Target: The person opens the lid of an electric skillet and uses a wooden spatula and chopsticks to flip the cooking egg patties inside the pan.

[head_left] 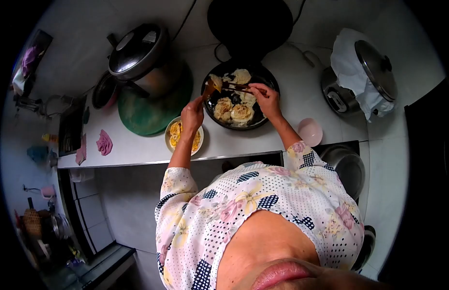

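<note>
My left hand (192,115) is closed around the handle of a brown spatula (208,90), whose head is over the left side of a black electric griddle (270,77). Dark chopsticks (236,87) are gripped in my right hand (266,99), their tips reaching left toward the spatula. A yellowish piece of egg (216,82) sits at the spatula and the chopstick tips. Several fried eggs (242,112) lie in the griddle. Below my left wrist stands a pale bowl (199,146) holding cooked egg pieces, partly hidden by my forearm.
The griddle's black lid (249,24) stands raised behind. Left are a pressure cooker (149,67), a green round board (137,116) and a pink cloth (104,142). Right are a pink bowl (310,132) and a cooker (338,94) with a white cloth and glass lid (376,70).
</note>
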{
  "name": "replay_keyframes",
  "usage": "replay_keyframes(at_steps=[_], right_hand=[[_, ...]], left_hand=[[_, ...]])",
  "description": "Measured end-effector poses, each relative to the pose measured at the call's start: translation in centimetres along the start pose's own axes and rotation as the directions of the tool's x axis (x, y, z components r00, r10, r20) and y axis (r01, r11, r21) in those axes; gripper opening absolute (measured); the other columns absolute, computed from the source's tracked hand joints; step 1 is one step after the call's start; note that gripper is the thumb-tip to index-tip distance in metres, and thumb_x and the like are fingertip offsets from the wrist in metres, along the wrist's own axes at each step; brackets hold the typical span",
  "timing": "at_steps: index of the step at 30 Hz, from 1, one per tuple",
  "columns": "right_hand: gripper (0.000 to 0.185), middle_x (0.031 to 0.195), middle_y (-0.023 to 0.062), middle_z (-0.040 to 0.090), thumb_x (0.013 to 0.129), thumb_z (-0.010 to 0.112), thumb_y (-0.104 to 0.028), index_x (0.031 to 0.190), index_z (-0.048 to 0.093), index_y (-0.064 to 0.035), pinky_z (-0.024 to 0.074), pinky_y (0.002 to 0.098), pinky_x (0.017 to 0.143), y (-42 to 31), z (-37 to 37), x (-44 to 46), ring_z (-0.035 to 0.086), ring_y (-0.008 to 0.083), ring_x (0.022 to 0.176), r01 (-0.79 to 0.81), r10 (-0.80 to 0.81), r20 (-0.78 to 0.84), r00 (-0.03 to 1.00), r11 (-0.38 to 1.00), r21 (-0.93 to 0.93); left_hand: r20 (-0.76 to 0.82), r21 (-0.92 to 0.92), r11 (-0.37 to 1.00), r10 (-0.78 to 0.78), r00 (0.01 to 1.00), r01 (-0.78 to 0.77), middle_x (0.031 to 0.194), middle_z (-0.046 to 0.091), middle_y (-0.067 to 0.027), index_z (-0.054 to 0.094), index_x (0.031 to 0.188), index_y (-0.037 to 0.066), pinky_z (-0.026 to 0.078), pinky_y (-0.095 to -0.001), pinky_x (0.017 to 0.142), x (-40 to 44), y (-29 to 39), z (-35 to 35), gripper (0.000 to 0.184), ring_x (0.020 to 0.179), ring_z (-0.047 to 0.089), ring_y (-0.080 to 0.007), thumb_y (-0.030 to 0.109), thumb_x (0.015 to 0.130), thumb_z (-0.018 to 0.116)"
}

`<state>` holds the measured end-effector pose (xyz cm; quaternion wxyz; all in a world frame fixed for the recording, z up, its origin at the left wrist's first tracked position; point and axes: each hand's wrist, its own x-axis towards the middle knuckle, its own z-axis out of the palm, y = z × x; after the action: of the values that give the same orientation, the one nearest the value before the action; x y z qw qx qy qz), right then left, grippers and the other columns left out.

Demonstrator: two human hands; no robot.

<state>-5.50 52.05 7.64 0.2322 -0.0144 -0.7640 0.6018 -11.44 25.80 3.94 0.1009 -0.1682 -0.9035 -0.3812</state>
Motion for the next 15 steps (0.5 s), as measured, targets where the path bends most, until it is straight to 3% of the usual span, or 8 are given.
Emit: replay_keyframes(at_steps=[3, 4, 7, 11, 12, 15], right_hand=[[0.019, 0.089, 0.0047, 0.067, 0.090, 0.059, -0.014, 0.101, 0.064, 0.0004, 0.0490, 0.0218, 0.068, 1.8, 0.4, 0.2, 0.062, 0.0094, 0.080, -0.129, 0.124, 0.039, 0.991, 0.982, 0.140], [0.017, 0.088, 0.0073, 0.067, 0.089, 0.058, -0.012, 0.099, 0.064, 0.0001, 0.0513, 0.0244, 0.069, 2.9, 0.3, 0.3, 0.065, 0.0135, 0.083, -0.119, 0.117, 0.025, 0.993, 0.984, 0.129], [0.017, 0.086, 0.0074, 0.067, 0.089, 0.058, -0.012, 0.099, 0.064, 0.0004, 0.0521, 0.0251, 0.068, 2.3, -1.4, -0.3, 0.065, 0.0133, 0.082, -0.239, 0.246, -0.027, 0.969, 0.958, 0.156], [0.016, 0.088, 0.0067, 0.066, 0.089, 0.059, -0.012, 0.099, 0.064, 0.0002, 0.0527, 0.0258, 0.065, 1.0, -4.7, -1.2, 0.065, 0.0126, 0.081, -0.181, 0.192, -0.090, 0.977, 0.977, 0.111], [0.017, 0.090, 0.0066, 0.066, 0.089, 0.058, -0.012, 0.099, 0.064, 0.0004, 0.0525, 0.0250, 0.068, 0.6, -5.1, -1.3, 0.065, 0.0133, 0.082, -0.172, 0.192, -0.101, 0.976, 0.968, 0.181], [0.017, 0.090, 0.0066, 0.066, 0.089, 0.058, -0.012, 0.099, 0.064, 0.0005, 0.0518, 0.0245, 0.070, 0.9, -5.3, -0.8, 0.064, 0.0136, 0.083, -0.139, 0.154, -0.116, 0.981, 0.982, 0.131]], left_hand=[[0.097, 0.208, 0.978, 0.006, 0.995, -0.026, 0.091, 0.064, -0.0131, 0.064, 0.107, 0.014, 0.050, -0.0395, 0.070, 0.6, 2.7, -2.3, 0.027, 0.083, 0.062, -0.0334, 0.010, 0.081, 0.057], [0.141, 0.231, 0.968, 0.061, 0.988, -0.093, 0.092, 0.063, -0.0112, 0.063, 0.108, 0.015, 0.049, -0.0422, 0.068, 0.7, 2.5, -2.4, 0.028, 0.082, 0.061, -0.0336, 0.012, 0.080, 0.058], [0.188, 0.233, 0.965, 0.072, 0.980, -0.116, 0.092, 0.063, -0.0111, 0.063, 0.108, 0.015, 0.049, -0.0420, 0.069, 0.2, 2.7, -2.5, 0.028, 0.083, 0.061, -0.0330, 0.011, 0.080, 0.059], [0.102, 0.204, 0.979, -0.018, 0.995, -0.004, 0.093, 0.064, -0.0123, 0.063, 0.110, 0.016, 0.050, -0.0414, 0.071, -0.3, 1.2, -2.4, 0.033, 0.085, 0.062, -0.0325, 0.009, 0.079, 0.058], [0.041, 0.199, 0.979, 0.035, 0.999, -0.042, 0.084, 0.062, -0.0135, 0.063, 0.106, 0.014, 0.049, -0.0441, 0.065, -0.1, 0.8, -2.1, 0.028, 0.078, 0.061, -0.0343, 0.011, 0.079, 0.058], [0.069, 0.151, 0.988, 0.004, 0.998, -0.014, 0.088, 0.064, -0.0145, 0.063, 0.106, 0.013, 0.049, -0.0439, 0.068, 0.5, 1.1, -1.5, 0.029, 0.081, 0.061, -0.0349, 0.009, 0.078, 0.057]])
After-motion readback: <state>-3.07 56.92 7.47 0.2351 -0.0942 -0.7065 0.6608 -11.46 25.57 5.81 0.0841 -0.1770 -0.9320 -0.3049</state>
